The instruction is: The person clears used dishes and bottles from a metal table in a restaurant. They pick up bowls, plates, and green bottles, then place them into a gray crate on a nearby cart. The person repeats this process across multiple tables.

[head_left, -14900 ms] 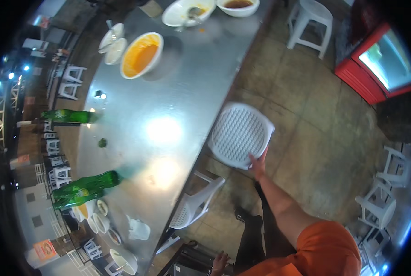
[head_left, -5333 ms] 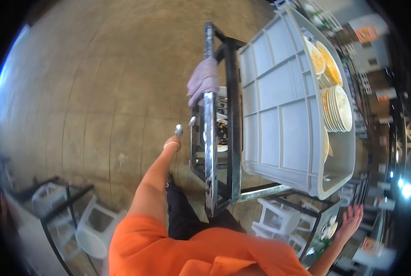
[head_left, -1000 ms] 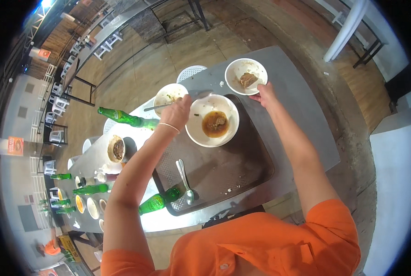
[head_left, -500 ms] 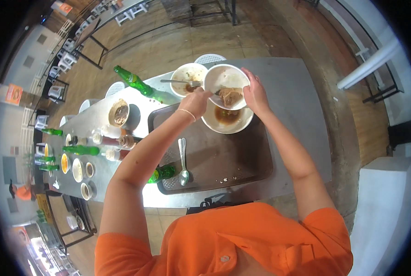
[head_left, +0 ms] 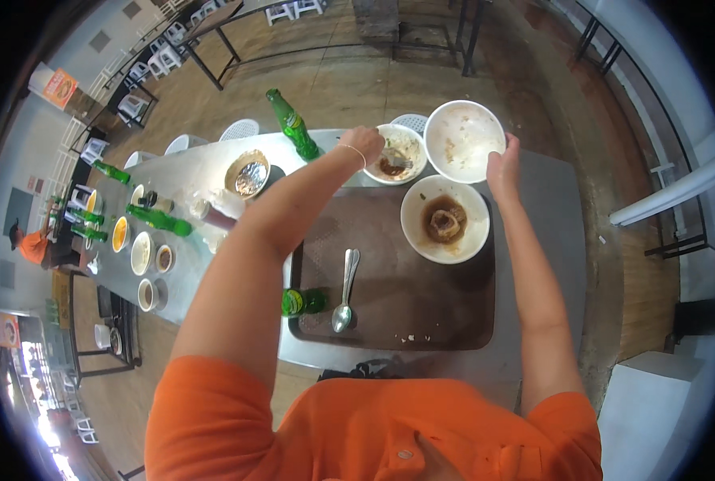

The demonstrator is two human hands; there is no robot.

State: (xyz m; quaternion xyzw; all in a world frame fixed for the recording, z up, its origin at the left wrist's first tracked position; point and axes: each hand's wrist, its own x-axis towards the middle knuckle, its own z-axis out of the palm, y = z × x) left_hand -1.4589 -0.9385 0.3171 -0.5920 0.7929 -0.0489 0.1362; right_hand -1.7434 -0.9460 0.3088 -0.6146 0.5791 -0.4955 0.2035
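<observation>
My right hand (head_left: 503,167) grips the rim of a white bowl (head_left: 463,136), tilted toward me, with a few food bits stuck to its inside. My left hand (head_left: 363,146) is closed on a fork (head_left: 395,157), its head over a second bowl (head_left: 414,175) that holds rice and brown sauce; most of the handle is hidden by my fingers. Below them, on the brown tray (head_left: 389,280), stands a larger white bowl (head_left: 477,240) with brown broth and a chunk of meat or bone in it. Spoons (head_left: 346,301) lie on the tray.
A green bottle (head_left: 293,128) stands behind my left forearm, and another (head_left: 293,302) is at the tray's left edge. Further left on the metal table (head_left: 541,240) are a bowl with foil-like contents (head_left: 249,174), condiment bottles (head_left: 213,210) and small bowls (head_left: 142,252). A person (head_left: 33,243) stands far left.
The meat chunk has gone from the held bowl into the broth bowl below. My right hand has moved the held bowl rightward; my left hand has moved away from it to the rice bowl.
</observation>
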